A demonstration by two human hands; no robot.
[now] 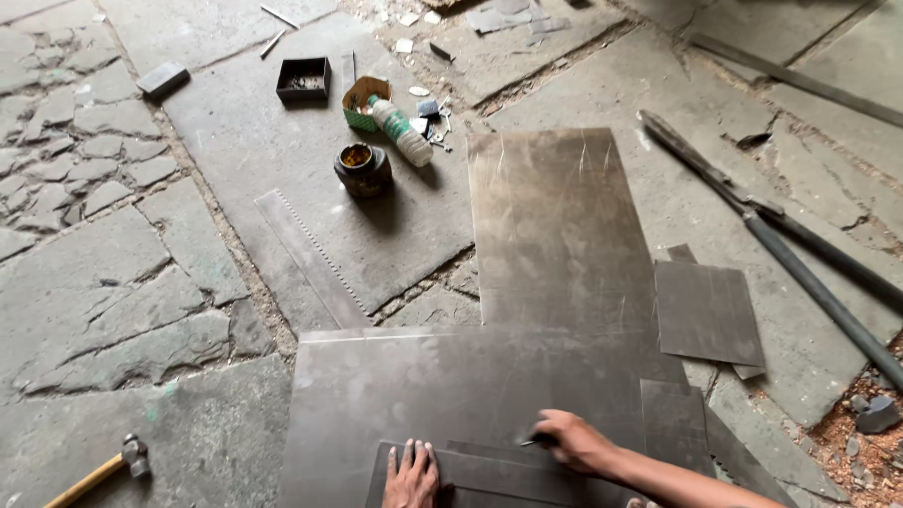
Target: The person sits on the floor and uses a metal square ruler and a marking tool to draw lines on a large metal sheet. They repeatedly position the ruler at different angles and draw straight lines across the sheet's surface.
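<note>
Person crouched over a stone-slab floor (113,282), working on sheet metal. Left hand (412,475) lies flat, fingers spread a bit, palm down on a narrow metal strip (489,470) that sits on top of a big grey metal sheet (442,386); it grips nothing, just pins the strip. Right hand (574,442) is closed round a small dark marking tool (531,439), prob a scriber or pencil, too small to tell which, w/ its tip pointing left and touching the sheet just above the strip's upper edge. The strip's long axis runs left-right across the bottom of view, so the tool tip sits along that edge, betw the two hands; right hand is the nearer one to the tip, left hand is just beside, below-left. A second long sheet (555,226) lies beyond, running away from the person, w/ a smaller offcut (707,312) to its right. Well apart, upper left: round tin (362,167), plastic bottle (402,132) lying tilted against a small cardboard box (362,99), a dark open tray (303,80). Hammer (113,466) w/ wooden handle lies bottom left, away from both hands. Long metal bars (781,245) lie diagonally on the right.
</note>
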